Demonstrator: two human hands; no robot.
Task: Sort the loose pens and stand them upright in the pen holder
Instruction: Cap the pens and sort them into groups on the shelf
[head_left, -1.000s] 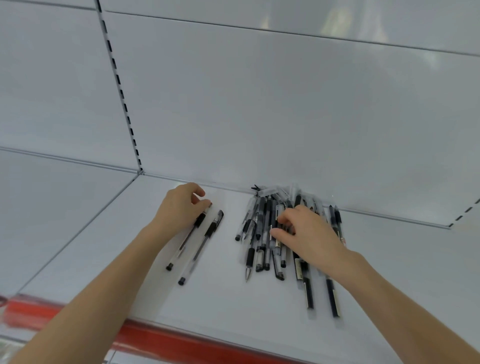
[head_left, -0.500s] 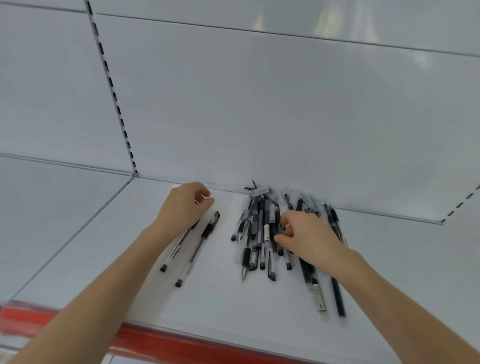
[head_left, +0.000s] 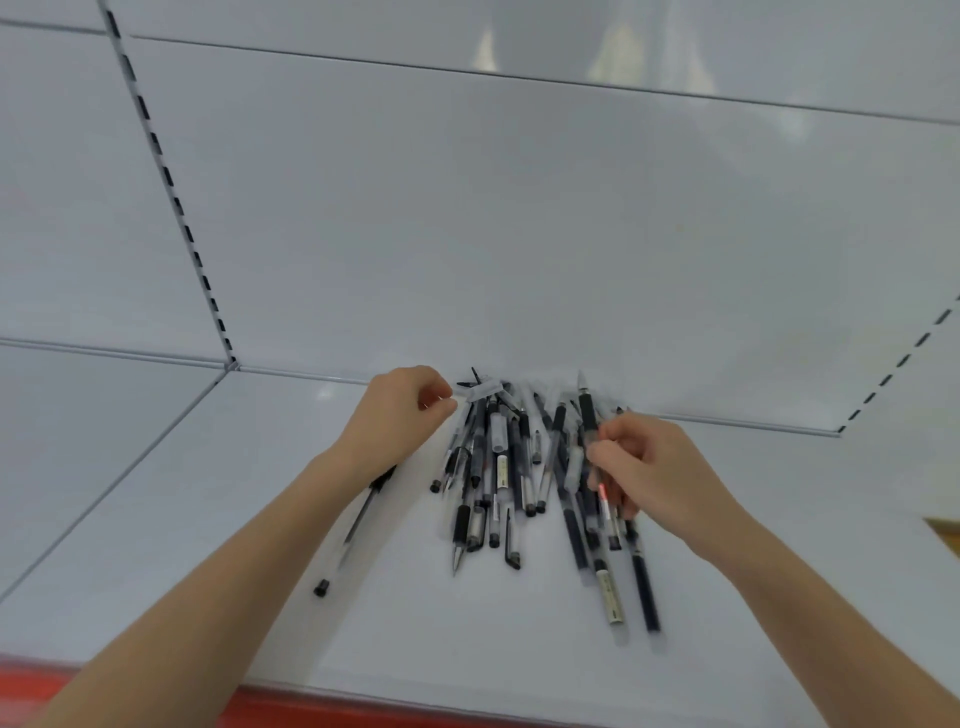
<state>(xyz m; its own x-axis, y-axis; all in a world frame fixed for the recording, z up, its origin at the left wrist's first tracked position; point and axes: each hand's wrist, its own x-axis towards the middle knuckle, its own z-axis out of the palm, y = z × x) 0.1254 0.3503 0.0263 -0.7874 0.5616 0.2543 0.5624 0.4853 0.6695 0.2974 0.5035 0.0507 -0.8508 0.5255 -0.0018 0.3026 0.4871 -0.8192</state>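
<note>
A pile of several black and clear pens lies on the white shelf, against the back panel. My right hand pinches one black-gripped pen and lifts its tip above the right side of the pile. My left hand hovers at the pile's upper left, thumb and forefinger closed on what looks like a clear pen end; the grip is partly hidden. A separate clear pen with black cap lies under my left forearm. No pen holder is visible.
The shelf's front edge carries a red strip. A white back panel rises right behind the pile, with slotted uprights at left and right. A yellowish object shows at the right edge.
My left hand moved right from the two separated pens to the pile's top left. My right hand closed on one pen and raised it from the pile. The camera tilted slightly.
</note>
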